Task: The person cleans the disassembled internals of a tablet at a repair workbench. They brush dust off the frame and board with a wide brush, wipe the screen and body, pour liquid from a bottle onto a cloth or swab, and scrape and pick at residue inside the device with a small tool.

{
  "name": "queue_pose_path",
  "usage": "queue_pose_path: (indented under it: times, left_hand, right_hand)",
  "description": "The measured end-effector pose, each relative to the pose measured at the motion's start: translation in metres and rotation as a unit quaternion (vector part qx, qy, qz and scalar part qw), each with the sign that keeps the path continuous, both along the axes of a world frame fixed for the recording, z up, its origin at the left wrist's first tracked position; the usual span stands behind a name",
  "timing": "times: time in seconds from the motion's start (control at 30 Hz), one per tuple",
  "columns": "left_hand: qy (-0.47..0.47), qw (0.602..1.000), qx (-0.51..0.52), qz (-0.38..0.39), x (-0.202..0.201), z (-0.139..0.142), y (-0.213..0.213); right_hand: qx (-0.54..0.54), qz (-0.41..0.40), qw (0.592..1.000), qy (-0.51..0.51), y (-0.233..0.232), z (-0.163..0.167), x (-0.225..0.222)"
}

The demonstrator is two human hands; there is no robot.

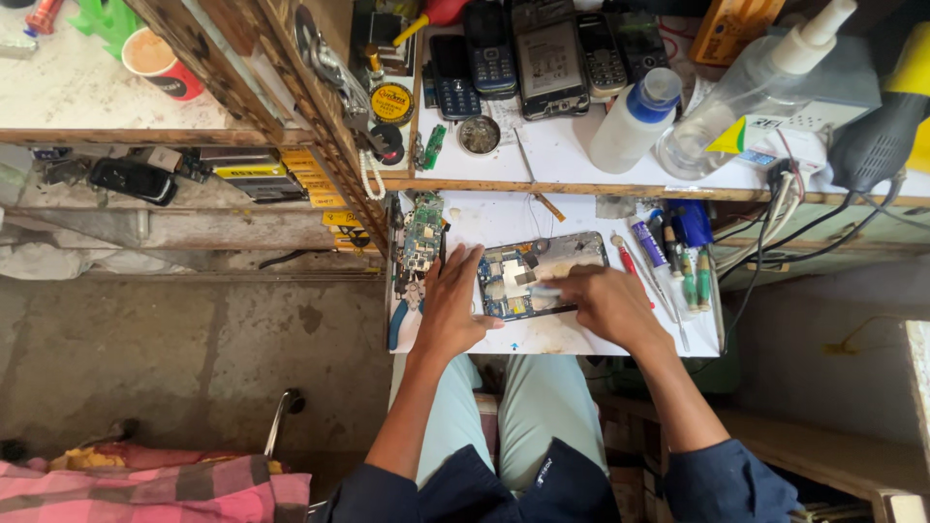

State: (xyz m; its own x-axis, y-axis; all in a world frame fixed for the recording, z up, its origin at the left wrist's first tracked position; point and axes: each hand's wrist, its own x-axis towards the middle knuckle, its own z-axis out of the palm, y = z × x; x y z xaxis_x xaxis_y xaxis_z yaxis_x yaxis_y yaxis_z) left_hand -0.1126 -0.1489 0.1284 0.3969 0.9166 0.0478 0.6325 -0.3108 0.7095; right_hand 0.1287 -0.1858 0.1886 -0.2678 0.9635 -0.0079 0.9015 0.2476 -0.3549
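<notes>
Fingers spread, your left hand (449,312) pins the opened phone (536,274); your right hand (603,300) pinches a thin tool (544,291) over its board — slip, and you could gouge components.

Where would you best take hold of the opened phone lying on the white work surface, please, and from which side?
Probably by its two long edges near the far right end, coming from above. The opened phone lies flat with its board exposed upward. The left hand presses its near left end, and the right hand works over its middle, so only that end is free.
</notes>
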Motion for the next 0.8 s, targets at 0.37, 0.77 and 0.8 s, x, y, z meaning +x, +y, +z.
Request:
queue_pose_path:
  times: [0.37, 0.77, 0.8]
  left_hand:
    - [-0.005, 1.0, -0.004, 0.0, -0.001, 0.002, 0.001]
    - [-0.004, 1.0, -0.013, 0.0, -0.001, 0.001, 0.001]
    - [-0.003, 1.0, -0.013, 0.003, -0.002, 0.001, 0.001]
  right_hand:
    - [-0.051, -0.007, 0.999, 0.003, 0.01, -0.004, -0.005]
    - [-0.08, 0.014, 0.996, 0.046, 0.02, -0.015, 0.002]
    - [-0.044, 0.012, 0.998, 0.053, 0.021, -0.016, 0.003]
